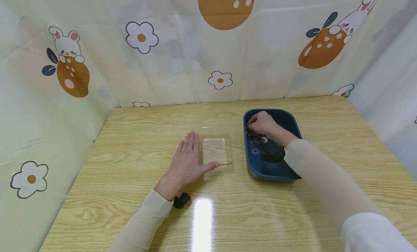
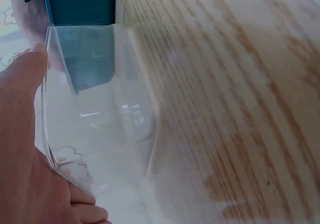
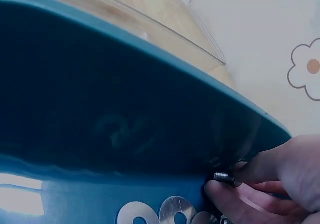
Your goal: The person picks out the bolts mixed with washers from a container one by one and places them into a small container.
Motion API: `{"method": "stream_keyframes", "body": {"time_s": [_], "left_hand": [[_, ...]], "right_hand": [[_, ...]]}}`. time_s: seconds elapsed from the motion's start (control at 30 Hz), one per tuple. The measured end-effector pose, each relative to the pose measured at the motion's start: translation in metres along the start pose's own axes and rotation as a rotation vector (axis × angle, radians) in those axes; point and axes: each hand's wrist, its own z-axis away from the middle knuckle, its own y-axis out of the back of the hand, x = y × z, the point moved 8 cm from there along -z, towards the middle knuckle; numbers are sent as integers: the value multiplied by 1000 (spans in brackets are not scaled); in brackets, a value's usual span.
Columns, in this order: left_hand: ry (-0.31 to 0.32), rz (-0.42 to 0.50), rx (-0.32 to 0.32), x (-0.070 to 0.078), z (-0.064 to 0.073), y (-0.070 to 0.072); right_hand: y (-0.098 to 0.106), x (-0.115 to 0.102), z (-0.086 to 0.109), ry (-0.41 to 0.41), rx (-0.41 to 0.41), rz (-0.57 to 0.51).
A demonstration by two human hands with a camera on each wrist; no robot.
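In the dark blue bin (image 1: 273,177), my right hand (image 1: 262,122) reaches down to the far left corner. Thumb and fingers pinch a small threaded metal screw (image 3: 224,177), seen in the right wrist view against the bin wall. Flat metal washers (image 3: 172,207) lie on the bin floor beside those fingers. Left of the bin stands a clear plastic box (image 1: 214,150). My left hand (image 1: 187,161) lies along it with straight fingers at its left side and the thumb stretched across its near edge. The left wrist view shows thumb and fingers touching the box rim (image 2: 46,114).
A dark perforated piece (image 1: 276,155) lies in the bin, partly hidden by my right forearm. Next to my left wrist is a small black object (image 1: 182,200) on the wooden table (image 1: 130,147). A patterned curtain (image 1: 176,75) hangs behind the table.
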Motion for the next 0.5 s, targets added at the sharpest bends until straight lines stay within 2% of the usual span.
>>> {"method": "stream_keyframes", "body": {"time_s": [0.13, 0.33, 0.5], "left_hand": [[-1, -4, 2, 1, 0, 1], [0, -11, -3, 1, 1, 2], [-2, -9, -1, 2, 1, 2]], "right_hand": [[-2, 2, 0, -24, -27, -98], [-4, 5, 0, -46, -35, -141], [-4, 7, 1, -41, -62, -218]]}}
